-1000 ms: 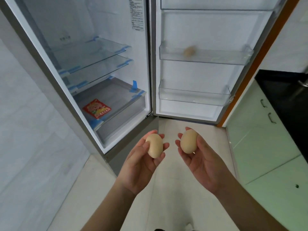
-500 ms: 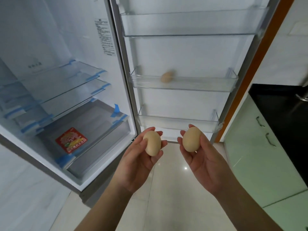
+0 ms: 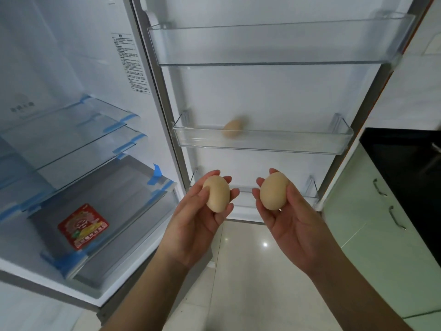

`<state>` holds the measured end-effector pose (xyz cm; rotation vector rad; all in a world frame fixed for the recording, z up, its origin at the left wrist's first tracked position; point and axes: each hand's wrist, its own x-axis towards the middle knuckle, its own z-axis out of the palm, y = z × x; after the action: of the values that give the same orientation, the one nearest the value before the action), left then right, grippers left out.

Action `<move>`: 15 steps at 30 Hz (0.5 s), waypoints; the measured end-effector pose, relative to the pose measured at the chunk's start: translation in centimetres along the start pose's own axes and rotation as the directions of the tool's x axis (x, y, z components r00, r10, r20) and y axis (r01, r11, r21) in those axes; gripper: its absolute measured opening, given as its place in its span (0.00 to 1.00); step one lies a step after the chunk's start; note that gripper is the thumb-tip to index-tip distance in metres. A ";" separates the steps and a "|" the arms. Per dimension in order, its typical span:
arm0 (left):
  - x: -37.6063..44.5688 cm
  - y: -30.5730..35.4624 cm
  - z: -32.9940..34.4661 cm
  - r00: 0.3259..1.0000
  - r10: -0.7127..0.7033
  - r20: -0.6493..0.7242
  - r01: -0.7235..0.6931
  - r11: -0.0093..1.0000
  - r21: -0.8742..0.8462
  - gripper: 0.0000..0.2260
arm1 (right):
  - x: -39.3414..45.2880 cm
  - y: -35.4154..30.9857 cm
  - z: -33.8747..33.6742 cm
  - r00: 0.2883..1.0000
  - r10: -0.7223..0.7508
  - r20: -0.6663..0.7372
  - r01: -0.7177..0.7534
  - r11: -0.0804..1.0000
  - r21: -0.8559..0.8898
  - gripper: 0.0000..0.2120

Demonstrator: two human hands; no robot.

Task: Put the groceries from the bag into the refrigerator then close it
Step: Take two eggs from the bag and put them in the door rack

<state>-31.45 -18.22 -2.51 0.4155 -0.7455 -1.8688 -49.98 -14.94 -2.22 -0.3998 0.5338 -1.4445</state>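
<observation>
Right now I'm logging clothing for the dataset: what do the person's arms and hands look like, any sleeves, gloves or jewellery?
Both forearms are bare to the frame's edge, no sleeves showing. The left hand and right hand wear no gloves; no rings, watch or bracelets are visible.

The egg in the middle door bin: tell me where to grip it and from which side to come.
Come from above: the egg in the middle door bin lies low behind the bin's clear front wall, so only the open top gives access. Pinch it across its narrow middle with curled fingers. Both hands are full, so the right hand must first set down its egg.
</observation>
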 end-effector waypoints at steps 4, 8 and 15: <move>3.3 1.5 -1.1 1.000 0.007 0.030 -0.007 1.000 0.002 0.24 | 2.8 -0.2 1.3 0.999 -0.054 0.005 0.054 0.997 -0.050 0.22; 6.7 3.7 -1.9 0.994 -0.016 0.111 0.006 0.996 0.088 0.15 | 5.6 -1.0 2.6 0.985 -0.160 0.069 0.172 0.947 -0.271 0.27; 12.4 7.3 -2.5 0.959 -0.043 0.281 -0.051 0.946 0.320 0.17 | 8.3 -3.6 3.9 0.930 -0.363 0.059 0.311 0.689 -0.654 0.21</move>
<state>-29.91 -32.31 1.04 0.3522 -1.2590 -1.8251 -50.30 -23.74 2.15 -1.0586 1.0856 -1.5986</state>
